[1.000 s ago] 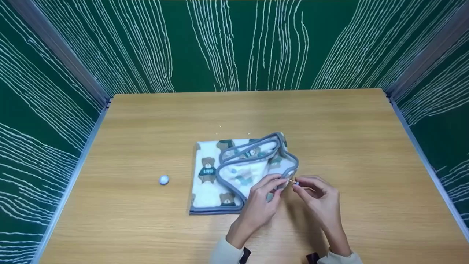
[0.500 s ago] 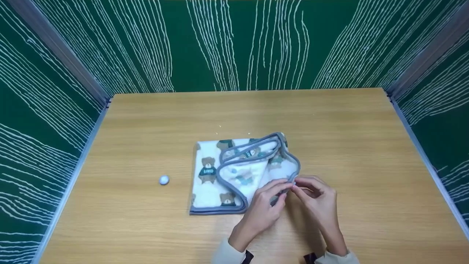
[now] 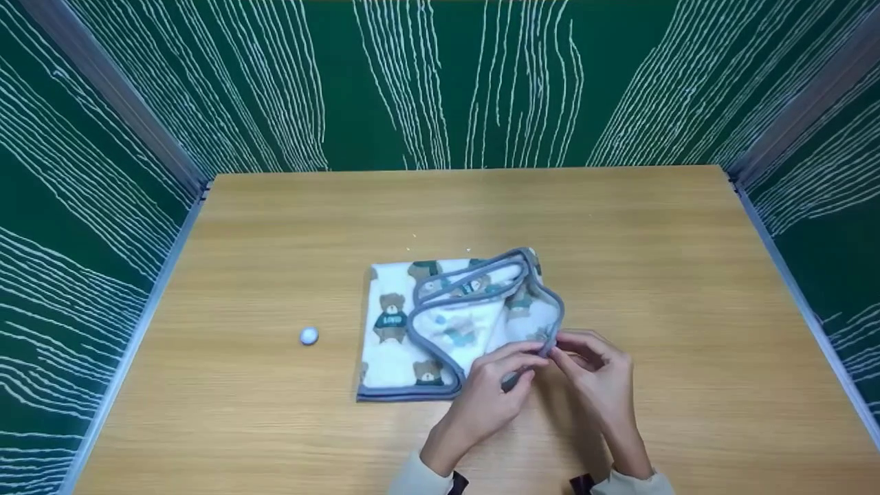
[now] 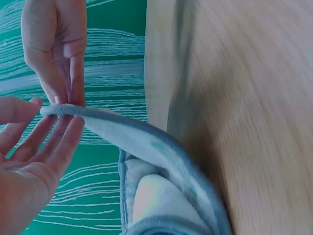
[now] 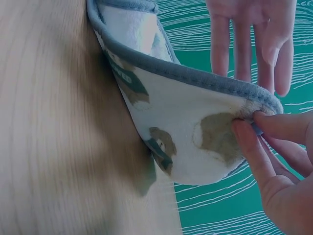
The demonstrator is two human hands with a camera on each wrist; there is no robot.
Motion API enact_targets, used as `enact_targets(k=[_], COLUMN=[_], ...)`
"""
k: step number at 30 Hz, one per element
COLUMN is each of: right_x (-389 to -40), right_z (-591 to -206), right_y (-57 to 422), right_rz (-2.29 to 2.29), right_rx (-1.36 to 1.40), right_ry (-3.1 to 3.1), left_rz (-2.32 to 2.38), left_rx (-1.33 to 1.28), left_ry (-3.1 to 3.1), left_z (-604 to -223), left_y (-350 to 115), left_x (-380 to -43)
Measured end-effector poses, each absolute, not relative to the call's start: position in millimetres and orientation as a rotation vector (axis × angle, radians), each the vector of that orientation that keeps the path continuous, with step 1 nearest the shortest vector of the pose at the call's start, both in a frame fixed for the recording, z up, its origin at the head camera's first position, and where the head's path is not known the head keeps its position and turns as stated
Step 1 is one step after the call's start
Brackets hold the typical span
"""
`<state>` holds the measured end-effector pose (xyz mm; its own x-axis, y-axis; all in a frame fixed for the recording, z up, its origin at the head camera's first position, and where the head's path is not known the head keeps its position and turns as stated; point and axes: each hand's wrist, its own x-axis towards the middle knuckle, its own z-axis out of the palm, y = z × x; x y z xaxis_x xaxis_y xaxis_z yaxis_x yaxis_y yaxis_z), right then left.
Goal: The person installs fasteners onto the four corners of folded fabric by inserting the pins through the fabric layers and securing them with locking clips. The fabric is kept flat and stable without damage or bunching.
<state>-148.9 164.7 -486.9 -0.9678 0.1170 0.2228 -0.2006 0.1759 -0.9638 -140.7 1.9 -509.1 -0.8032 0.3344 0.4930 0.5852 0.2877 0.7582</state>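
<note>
A white baby blanket (image 3: 399,357) with brown bears in green shirts and grey-blue binding lies folded on the table, its top layers turned back. My left hand (image 3: 491,388) holds the lifted near right corner by its bound edge, fingertips beneath it in the left wrist view. My right hand (image 3: 601,375) meets that corner from the right. In the right wrist view its thumb and finger pinch a small blue-headed pin (image 5: 257,129) against the bear-printed side of the raised flap (image 5: 186,107). The pin's shaft is hidden.
A small pale ball (image 3: 309,335) sits on the wooden table (image 3: 206,385) left of the blanket. Tiny light specks lie behind the blanket. Green walls with white wavy lines (image 3: 454,82) enclose the table's back and sides.
One second ago a thin shaft showed between the two hands. The right hand has moved left to the blanket edge, and the shaft is now out of sight. The left hand has shifted slightly.
</note>
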Motion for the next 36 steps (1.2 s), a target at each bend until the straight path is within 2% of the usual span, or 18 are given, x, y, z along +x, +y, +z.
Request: enact_targets(k=[11,25,36], right_x=[-155,-157,-156], right_z=[-509,-507,-507], right_y=[170,171,169], right_rz=[1.893,1.884,1.933], right_rx=[0.039,-0.022,0.018], right_ry=[-2.153,-2.193,-2.146], left_rz=[-1.651,-1.616,-1.515], left_rx=[-0.763,-0.384,-0.06], left_ry=[-2.323,-2.396,-2.319], left_z=[-506,-505,-516], left_y=[-14,-64,-122], left_x=[-142,-157,-171])
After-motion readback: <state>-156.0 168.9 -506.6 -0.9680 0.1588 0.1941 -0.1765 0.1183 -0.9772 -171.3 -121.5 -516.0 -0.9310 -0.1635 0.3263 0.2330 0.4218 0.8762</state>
